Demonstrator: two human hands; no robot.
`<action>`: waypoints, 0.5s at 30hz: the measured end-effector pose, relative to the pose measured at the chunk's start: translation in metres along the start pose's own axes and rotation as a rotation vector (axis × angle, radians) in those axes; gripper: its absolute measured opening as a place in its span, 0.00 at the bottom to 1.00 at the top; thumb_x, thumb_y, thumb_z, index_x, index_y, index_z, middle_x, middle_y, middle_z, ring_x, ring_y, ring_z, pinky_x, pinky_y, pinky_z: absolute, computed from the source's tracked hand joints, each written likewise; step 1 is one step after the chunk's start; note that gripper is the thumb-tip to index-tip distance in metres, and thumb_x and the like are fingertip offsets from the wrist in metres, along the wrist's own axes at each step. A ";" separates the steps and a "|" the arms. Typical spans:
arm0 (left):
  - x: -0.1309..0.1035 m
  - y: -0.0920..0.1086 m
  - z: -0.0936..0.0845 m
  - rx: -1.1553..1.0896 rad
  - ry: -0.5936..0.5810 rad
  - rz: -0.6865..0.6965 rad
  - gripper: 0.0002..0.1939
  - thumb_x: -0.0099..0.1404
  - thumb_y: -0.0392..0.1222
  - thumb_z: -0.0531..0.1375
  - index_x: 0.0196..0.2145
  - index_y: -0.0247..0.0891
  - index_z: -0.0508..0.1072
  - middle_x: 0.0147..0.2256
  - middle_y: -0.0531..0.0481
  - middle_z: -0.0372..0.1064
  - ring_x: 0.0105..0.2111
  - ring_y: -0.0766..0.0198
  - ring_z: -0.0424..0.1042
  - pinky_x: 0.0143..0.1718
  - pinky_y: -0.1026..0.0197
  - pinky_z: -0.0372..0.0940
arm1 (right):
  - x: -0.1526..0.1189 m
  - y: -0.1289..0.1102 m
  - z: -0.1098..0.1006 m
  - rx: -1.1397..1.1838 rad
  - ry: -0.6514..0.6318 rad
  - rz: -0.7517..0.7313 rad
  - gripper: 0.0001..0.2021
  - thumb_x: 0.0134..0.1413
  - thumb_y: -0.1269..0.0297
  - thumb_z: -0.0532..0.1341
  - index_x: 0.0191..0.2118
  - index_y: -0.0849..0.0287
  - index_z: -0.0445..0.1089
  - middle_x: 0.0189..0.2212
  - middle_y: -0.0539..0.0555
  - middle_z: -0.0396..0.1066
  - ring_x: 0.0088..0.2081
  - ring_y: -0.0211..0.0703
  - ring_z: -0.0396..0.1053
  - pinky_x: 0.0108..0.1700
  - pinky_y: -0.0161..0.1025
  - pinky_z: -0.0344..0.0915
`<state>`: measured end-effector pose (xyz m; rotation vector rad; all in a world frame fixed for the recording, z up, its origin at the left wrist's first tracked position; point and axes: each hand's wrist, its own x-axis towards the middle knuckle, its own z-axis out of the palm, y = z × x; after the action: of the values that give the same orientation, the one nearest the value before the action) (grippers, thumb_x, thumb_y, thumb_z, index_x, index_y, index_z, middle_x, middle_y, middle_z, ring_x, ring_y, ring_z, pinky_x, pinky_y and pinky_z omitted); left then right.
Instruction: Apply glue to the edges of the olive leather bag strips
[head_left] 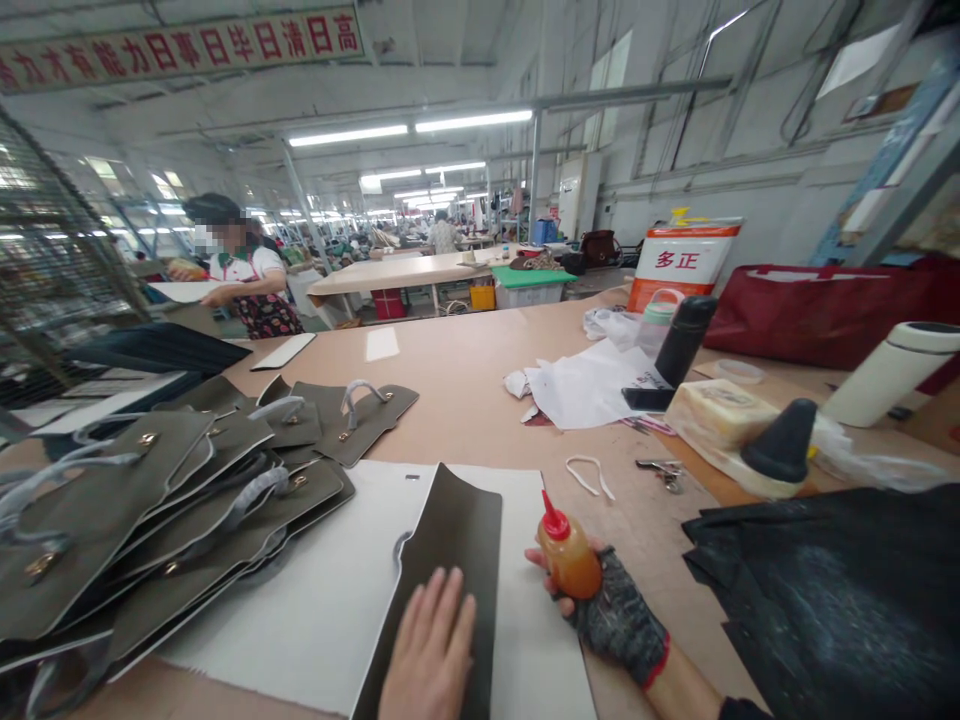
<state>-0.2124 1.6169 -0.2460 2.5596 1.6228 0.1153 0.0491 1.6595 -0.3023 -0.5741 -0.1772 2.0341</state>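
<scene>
Head | L hand (431, 645) palm-dn on pnl (459, 520) | R hand (616, 610) grips btl (576, 565)

Olive panel (457, 525) lies over white sheeting (300, 600); red-tipped amber bottle (574, 562) tilts leftward.

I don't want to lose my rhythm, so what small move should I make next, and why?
I'd probably tilt the bottle so its red nozzle points toward the panel. Your right hand holds it nozzle-up, to the panel's right, while your left hand lies flat on the panel, seemingly steadying it. I can't tell whether the nozzle is open.
</scene>
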 end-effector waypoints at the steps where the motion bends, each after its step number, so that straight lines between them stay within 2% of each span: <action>1: -0.002 -0.009 -0.009 0.027 0.090 -0.132 0.24 0.61 0.35 0.51 0.56 0.41 0.61 0.60 0.46 0.51 0.60 0.52 0.50 0.59 0.47 0.52 | 0.000 0.000 0.000 -0.005 -0.002 -0.014 0.22 0.46 0.49 0.58 0.42 0.59 0.70 0.40 0.62 0.74 0.29 0.43 0.73 0.22 0.31 0.62; 2: -0.004 -0.019 -0.018 0.017 0.120 -0.274 0.24 0.62 0.37 0.49 0.56 0.37 0.60 0.60 0.42 0.51 0.60 0.50 0.51 0.58 0.47 0.53 | 0.000 0.001 0.000 -0.007 -0.005 -0.031 0.21 0.46 0.49 0.58 0.42 0.59 0.70 0.39 0.62 0.74 0.28 0.43 0.73 0.22 0.31 0.62; 4: -0.005 -0.038 -0.034 -0.134 0.003 -0.460 0.21 0.64 0.37 0.45 0.53 0.32 0.63 0.54 0.38 0.62 0.54 0.53 0.62 0.53 0.52 0.59 | 0.002 0.002 -0.002 0.002 -0.012 -0.055 0.22 0.47 0.48 0.58 0.42 0.60 0.70 0.39 0.63 0.74 0.28 0.43 0.72 0.22 0.31 0.62; 6: 0.000 -0.049 -0.048 -0.325 -0.128 -0.470 0.18 0.64 0.36 0.43 0.46 0.35 0.68 0.45 0.43 0.72 0.45 0.58 0.70 0.47 0.58 0.64 | 0.005 0.003 -0.007 0.002 -0.034 -0.038 0.22 0.45 0.48 0.59 0.41 0.60 0.70 0.39 0.63 0.74 0.27 0.43 0.72 0.20 0.31 0.60; 7: 0.005 -0.050 -0.056 -0.398 -0.136 -0.437 0.17 0.65 0.37 0.43 0.42 0.37 0.69 0.41 0.45 0.74 0.42 0.60 0.72 0.44 0.60 0.64 | 0.006 0.003 -0.009 -0.006 -0.056 -0.027 0.22 0.45 0.48 0.60 0.42 0.60 0.70 0.40 0.62 0.74 0.27 0.43 0.72 0.19 0.31 0.60; 9: 0.021 -0.043 -0.072 -0.481 -0.036 -0.364 0.14 0.64 0.39 0.45 0.36 0.39 0.70 0.36 0.47 0.74 0.38 0.61 0.72 0.40 0.61 0.63 | 0.008 0.002 -0.014 -0.054 -0.124 -0.009 0.23 0.45 0.47 0.59 0.44 0.58 0.70 0.41 0.61 0.74 0.28 0.44 0.72 0.19 0.32 0.59; 12: 0.060 -0.020 -0.091 -0.594 0.165 -0.284 0.13 0.63 0.40 0.47 0.32 0.37 0.71 0.33 0.47 0.74 0.35 0.59 0.71 0.37 0.61 0.63 | 0.010 -0.006 -0.021 -0.167 -0.208 0.037 0.25 0.44 0.45 0.57 0.45 0.54 0.69 0.43 0.59 0.72 0.31 0.47 0.71 0.20 0.36 0.61; 13: 0.076 -0.013 -0.094 -0.651 0.216 -0.247 0.14 0.64 0.41 0.47 0.34 0.36 0.71 0.34 0.46 0.74 0.36 0.59 0.71 0.38 0.61 0.63 | 0.013 -0.010 -0.023 -0.218 -0.232 0.072 0.25 0.41 0.44 0.58 0.44 0.52 0.70 0.43 0.59 0.73 0.31 0.48 0.70 0.20 0.38 0.62; 15: 0.107 -0.005 -0.092 -0.670 0.231 -0.203 0.18 0.65 0.42 0.45 0.47 0.36 0.67 0.41 0.47 0.73 0.40 0.63 0.71 0.41 0.64 0.63 | 0.021 -0.018 -0.027 -0.326 -0.291 0.157 0.25 0.36 0.42 0.60 0.40 0.50 0.71 0.40 0.58 0.74 0.29 0.48 0.70 0.22 0.42 0.65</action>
<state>-0.1818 1.7207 -0.1549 1.9163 1.5516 0.8089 0.0674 1.6837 -0.3262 -0.4992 -0.6655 2.2529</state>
